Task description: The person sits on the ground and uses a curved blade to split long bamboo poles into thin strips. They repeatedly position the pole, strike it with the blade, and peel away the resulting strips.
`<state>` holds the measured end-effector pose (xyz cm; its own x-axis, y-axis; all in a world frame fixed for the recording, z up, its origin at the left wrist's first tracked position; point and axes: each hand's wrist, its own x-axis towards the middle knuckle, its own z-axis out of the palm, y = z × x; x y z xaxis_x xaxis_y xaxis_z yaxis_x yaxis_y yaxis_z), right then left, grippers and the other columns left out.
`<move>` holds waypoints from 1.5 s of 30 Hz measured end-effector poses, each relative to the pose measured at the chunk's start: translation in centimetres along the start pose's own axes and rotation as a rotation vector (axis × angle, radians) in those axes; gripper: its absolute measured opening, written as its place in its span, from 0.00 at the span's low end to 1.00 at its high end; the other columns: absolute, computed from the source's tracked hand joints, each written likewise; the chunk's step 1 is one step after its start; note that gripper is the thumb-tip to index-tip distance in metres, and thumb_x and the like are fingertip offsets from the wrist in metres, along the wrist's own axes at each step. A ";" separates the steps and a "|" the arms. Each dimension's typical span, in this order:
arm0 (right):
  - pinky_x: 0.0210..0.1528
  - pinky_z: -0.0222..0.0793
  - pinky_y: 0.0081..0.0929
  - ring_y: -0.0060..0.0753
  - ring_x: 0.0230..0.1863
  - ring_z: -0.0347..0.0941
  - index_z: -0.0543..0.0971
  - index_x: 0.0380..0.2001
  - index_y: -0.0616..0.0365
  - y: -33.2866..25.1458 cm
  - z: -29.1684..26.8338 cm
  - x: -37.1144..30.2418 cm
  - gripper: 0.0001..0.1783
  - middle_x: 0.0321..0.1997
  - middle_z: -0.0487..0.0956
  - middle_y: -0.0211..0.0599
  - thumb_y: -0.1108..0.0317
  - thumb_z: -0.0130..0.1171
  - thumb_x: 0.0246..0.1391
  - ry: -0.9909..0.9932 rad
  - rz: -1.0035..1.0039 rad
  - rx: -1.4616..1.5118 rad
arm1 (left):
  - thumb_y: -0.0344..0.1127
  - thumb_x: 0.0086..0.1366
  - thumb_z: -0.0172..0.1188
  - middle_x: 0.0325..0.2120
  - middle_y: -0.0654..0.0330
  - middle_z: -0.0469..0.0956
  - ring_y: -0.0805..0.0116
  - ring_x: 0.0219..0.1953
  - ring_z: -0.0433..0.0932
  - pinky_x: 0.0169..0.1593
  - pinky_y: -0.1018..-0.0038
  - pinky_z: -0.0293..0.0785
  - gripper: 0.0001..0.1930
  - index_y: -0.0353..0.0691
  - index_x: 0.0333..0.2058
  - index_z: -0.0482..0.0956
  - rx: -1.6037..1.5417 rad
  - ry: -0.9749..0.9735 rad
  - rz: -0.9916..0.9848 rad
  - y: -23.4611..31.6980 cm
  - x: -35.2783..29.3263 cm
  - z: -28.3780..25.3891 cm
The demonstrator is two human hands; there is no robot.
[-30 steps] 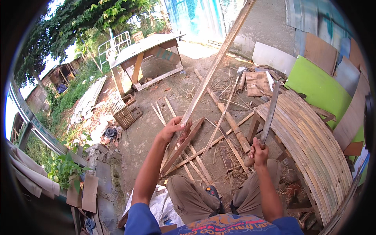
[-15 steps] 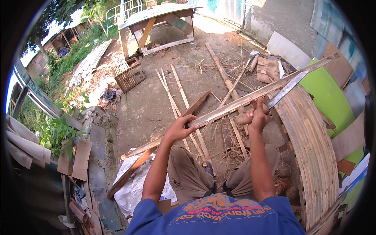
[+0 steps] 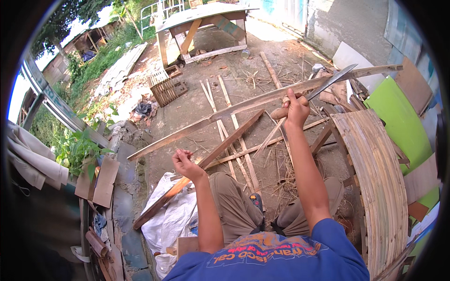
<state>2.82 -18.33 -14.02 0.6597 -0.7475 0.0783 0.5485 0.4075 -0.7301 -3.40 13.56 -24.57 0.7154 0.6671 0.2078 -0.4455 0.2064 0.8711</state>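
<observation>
My right hand (image 3: 298,108) is closed around the wooden handle (image 3: 280,113) of a machete, whose blade (image 3: 330,82) points up to the right. A long wooden strip (image 3: 227,111) slants across in front of me; its right part passes behind my raised fingers and the blade. Those fingers seem to pinch the strip against the handle, though the contact is partly hidden. My left hand (image 3: 186,165) is off the strip, below its left half, with fingers curled in and nothing visible in them. Beneath that hand a dark plank (image 3: 232,138) leans upward from a white sack (image 3: 171,215).
Several thin strips (image 3: 241,140) and a pole (image 3: 270,70) lie on the dirt ground. A slatted bench (image 3: 375,187) stands close on my right, beside a green panel (image 3: 398,117). Along my left runs a low concrete wall (image 3: 124,187). Farther off is a table (image 3: 206,28).
My left hand has let go of the strip and drawn down and left. The strip's left end has swung up and left. My right hand has risen with the machete, its blade now tilted higher.
</observation>
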 end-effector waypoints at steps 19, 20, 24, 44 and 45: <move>0.13 0.60 0.20 0.17 0.12 0.65 0.77 0.35 0.61 4.8 -17.0 -9.1 0.15 0.26 0.83 0.38 0.58 0.63 0.61 -0.410 0.440 -0.640 | 0.57 0.76 0.43 0.10 0.72 0.52 0.79 0.11 0.47 0.18 0.76 0.45 0.26 0.51 0.20 0.57 -0.569 -0.023 0.155 22.2 17.7 10.3; 0.14 0.60 0.20 0.17 0.12 0.65 0.78 0.34 0.61 4.7 -18.6 -10.6 0.15 0.25 0.83 0.36 0.58 0.63 0.61 -0.404 0.458 -0.667 | 0.56 0.76 0.45 0.11 0.72 0.52 0.78 0.12 0.47 0.18 0.76 0.45 0.25 0.51 0.21 0.57 -0.522 -0.066 0.203 24.0 18.4 11.5; 0.14 0.60 0.21 0.18 0.12 0.67 0.78 0.35 0.60 5.8 -25.2 -13.8 0.14 0.22 0.81 0.33 0.59 0.64 0.60 -0.364 0.394 -0.792 | 0.52 0.75 0.48 0.13 0.70 0.56 0.77 0.12 0.50 0.18 0.75 0.45 0.23 0.50 0.22 0.59 -0.390 -0.133 0.282 29.5 19.6 17.8; 0.41 0.74 0.43 0.57 0.34 0.81 0.81 0.41 0.69 2.6 -24.7 -15.1 0.24 0.27 0.81 0.55 0.54 0.65 0.55 -0.274 0.101 -1.158 | 0.68 0.70 0.45 0.18 0.65 0.66 0.72 0.16 0.65 0.19 0.73 0.63 0.28 0.46 0.30 0.69 -0.278 -0.476 0.357 36.4 17.5 39.7; 0.41 0.75 0.42 0.57 0.35 0.81 0.80 0.41 0.69 0.8 -22.5 -14.7 0.25 0.28 0.81 0.56 0.54 0.65 0.55 -0.322 0.086 -1.134 | 0.68 0.70 0.45 0.18 0.65 0.67 0.72 0.16 0.65 0.19 0.74 0.63 0.29 0.45 0.30 0.69 -0.286 -0.489 0.406 36.6 17.4 39.8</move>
<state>-18.03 -18.77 -31.02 0.8600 -0.5079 0.0489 -0.1665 -0.3698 -0.9141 14.20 4.21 28.64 0.5923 0.3465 0.7273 -0.8055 0.2339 0.5446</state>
